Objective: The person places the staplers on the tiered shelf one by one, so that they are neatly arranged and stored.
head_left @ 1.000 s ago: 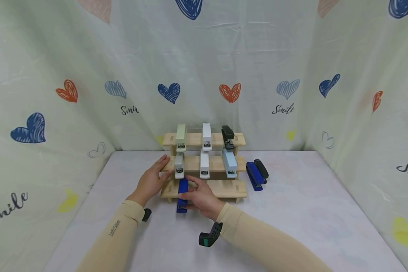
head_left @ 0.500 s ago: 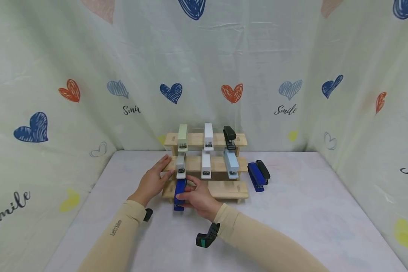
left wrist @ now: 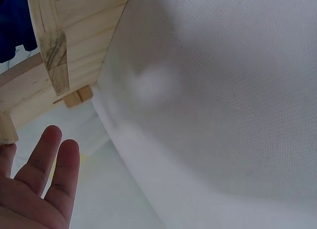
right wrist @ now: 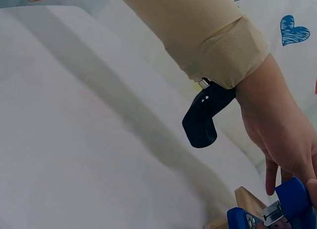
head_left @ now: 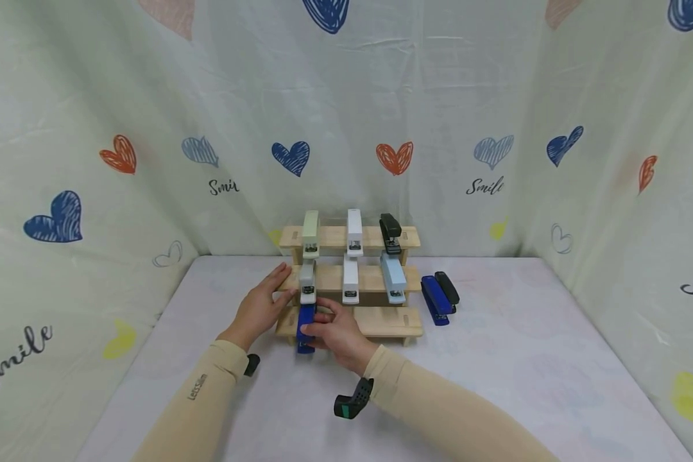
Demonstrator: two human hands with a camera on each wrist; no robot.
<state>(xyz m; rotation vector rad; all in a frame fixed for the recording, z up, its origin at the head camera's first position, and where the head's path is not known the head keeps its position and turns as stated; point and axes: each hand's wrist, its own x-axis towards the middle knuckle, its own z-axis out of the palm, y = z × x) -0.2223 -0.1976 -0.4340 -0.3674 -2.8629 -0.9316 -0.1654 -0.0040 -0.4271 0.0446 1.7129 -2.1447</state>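
A dark blue stapler (head_left: 305,317) lies lengthwise on the left end of the lowest tier of a wooden three-tier rack (head_left: 388,321), its front end jutting past the edge. My right hand (head_left: 344,339) pinches it from the right, thumb on the near side. In the right wrist view the stapler's blue front (right wrist: 293,197) and metal part show beside the fingers. With fingers extended, my left hand (head_left: 258,309) touches the left end of the middle tier. The left wrist view has those straight fingers (left wrist: 67,164) close to the wood.
Grey (head_left: 307,282), white (head_left: 350,280) and light blue (head_left: 393,279) staplers line the middle tier. Green (head_left: 310,232), white (head_left: 354,231) and black (head_left: 390,232) ones stand on top. Right of the rack, another blue stapler (head_left: 436,299) and a black one (head_left: 447,290) lie on the table.
My right hand has shifted the blue stapler slightly left and farther back on the lowest tier, so less of it juts out. The left hand stays at the rack's side.
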